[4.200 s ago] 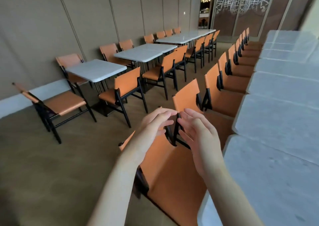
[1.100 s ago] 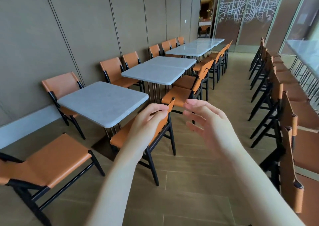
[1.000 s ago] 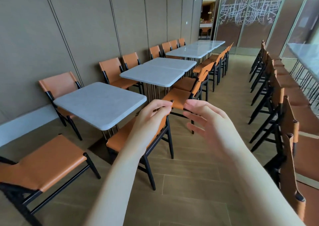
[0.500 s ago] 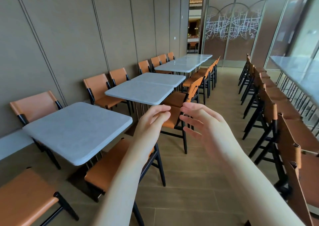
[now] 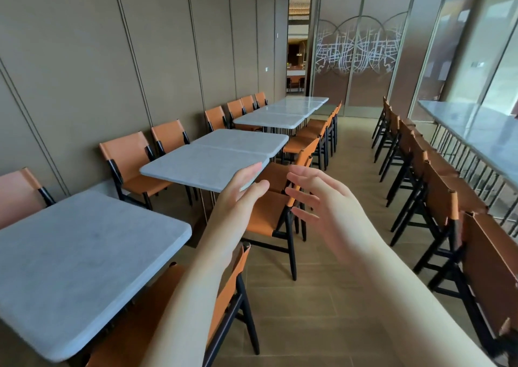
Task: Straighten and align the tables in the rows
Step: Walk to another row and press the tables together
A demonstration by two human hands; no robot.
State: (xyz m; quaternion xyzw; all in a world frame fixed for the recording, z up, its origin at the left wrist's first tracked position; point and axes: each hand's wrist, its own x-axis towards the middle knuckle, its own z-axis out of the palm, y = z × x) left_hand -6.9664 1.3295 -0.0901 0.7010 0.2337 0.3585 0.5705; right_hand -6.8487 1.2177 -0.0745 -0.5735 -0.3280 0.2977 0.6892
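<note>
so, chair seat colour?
Orange seats, black frames; clearest in the head view.

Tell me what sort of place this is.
Probably a restaurant or canteen dining room: rows of grey tables flanked by orange chairs, with a long counter along the window side.

Orange chairs with black frames (image 5: 131,167) line a panelled brown wall (image 5: 84,58) on the left, and matching chairs (image 5: 280,212) face them from the aisle side, one nearest the camera (image 5: 224,296) at the bottom. Another line of orange chairs (image 5: 414,153) runs along the right of a wood-look tiled floor (image 5: 336,268). At the far end stand frosted glass panels (image 5: 356,52) with a white line pattern, beside a doorway (image 5: 298,58) opening onto a dimly lit room.
</note>
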